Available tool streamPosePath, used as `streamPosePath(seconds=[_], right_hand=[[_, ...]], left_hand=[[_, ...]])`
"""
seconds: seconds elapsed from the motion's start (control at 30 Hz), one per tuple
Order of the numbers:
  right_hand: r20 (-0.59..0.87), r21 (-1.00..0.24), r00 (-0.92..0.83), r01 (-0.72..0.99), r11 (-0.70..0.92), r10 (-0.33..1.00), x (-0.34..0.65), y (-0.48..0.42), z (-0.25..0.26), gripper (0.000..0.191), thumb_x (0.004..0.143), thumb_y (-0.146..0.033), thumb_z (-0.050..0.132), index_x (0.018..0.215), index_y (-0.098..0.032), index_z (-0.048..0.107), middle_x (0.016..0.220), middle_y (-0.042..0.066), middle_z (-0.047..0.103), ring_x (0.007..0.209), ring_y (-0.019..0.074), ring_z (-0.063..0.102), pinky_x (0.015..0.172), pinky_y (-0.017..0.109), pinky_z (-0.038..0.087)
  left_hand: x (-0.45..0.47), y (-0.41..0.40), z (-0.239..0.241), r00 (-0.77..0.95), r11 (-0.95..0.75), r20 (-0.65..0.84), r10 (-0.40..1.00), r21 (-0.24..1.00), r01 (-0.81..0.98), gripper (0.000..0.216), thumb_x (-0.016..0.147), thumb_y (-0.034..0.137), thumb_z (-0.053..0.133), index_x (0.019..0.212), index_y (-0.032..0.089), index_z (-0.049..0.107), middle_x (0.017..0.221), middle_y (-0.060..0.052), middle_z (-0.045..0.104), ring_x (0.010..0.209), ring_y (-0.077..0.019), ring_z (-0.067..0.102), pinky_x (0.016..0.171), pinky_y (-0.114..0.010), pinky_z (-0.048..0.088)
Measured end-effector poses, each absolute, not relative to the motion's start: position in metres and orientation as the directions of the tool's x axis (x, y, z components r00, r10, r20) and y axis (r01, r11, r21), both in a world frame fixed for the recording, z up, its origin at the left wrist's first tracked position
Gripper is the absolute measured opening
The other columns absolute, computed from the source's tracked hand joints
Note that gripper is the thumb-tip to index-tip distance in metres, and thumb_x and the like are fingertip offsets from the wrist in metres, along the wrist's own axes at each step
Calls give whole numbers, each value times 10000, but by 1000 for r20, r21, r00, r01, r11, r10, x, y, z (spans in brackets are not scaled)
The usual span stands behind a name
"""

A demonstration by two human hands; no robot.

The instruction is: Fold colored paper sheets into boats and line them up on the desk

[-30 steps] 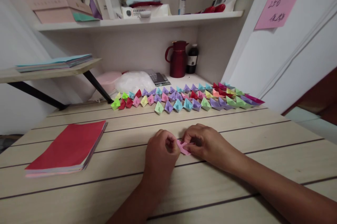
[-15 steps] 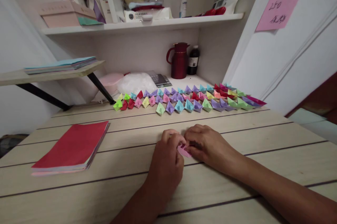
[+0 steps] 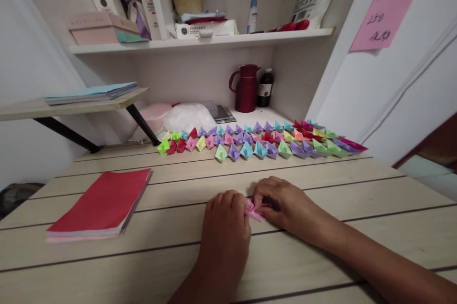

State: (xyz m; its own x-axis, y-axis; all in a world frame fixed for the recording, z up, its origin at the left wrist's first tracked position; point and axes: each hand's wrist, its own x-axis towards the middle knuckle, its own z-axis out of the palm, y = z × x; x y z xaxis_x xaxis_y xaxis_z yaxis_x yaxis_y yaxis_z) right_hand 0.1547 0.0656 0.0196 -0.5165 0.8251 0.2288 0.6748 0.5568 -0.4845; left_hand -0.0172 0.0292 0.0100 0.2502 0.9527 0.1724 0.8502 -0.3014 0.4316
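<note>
A small folded piece of pink paper (image 3: 254, 210) rests on the wooden table (image 3: 321, 185) between both my hands. My left hand (image 3: 224, 220) pinches its left side with curled fingers. My right hand (image 3: 282, 201) pinches its right side, fingers closed over it. Behind them, rows of several small folded paper boats (image 3: 257, 142) in many colours stand along the table's far edge. A stack of coloured paper sheets (image 3: 102, 204), red on top, lies at the left.
A dark red jug (image 3: 246, 87) and a dark bottle (image 3: 264, 87) stand in the alcove behind the boats. A white plastic bag (image 3: 189, 117) and a pink container (image 3: 153, 113) lie to the left. Shelves above hold boxes and bottles. A pink note (image 3: 382, 21) hangs at the right.
The view has tilted so everything sits a little lower and to the right. My hands have closed in on the pink paper, which now looks more tightly folded.
</note>
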Motion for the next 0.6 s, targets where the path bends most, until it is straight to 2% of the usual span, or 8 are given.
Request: streamPosePath(seconds=[0.27,0.47,0.6], right_hand=[[224,-469,-509,691,550,831,154,65,19,154,739,-88,603,815,-222,607,803,12,641,782,189,554,703,287,396],[259,-507,-508,653,563,822,155,64,17,320,732,-69,614,994,-252,595,952,17,657,885,203,574,791,316,420],[246,-535,-549,610,585,799,156,63,16,232,743,-57,624,882,-242,640,1035,23,648,979,201,578,849,320,428]], left_hand=[[-15,27,9,244,-291,164,956,421,859,199,791,91,512,932,200,600,1007,-56,628,973,-255,520,877,-434,375],[-17,30,4,264,-341,219,939,506,792,260,765,35,505,911,227,604,1027,-21,629,996,-231,512,905,-414,356],[-16,30,4,237,-321,222,946,527,787,209,754,40,517,851,216,576,963,-23,627,957,-230,514,879,-407,360]])
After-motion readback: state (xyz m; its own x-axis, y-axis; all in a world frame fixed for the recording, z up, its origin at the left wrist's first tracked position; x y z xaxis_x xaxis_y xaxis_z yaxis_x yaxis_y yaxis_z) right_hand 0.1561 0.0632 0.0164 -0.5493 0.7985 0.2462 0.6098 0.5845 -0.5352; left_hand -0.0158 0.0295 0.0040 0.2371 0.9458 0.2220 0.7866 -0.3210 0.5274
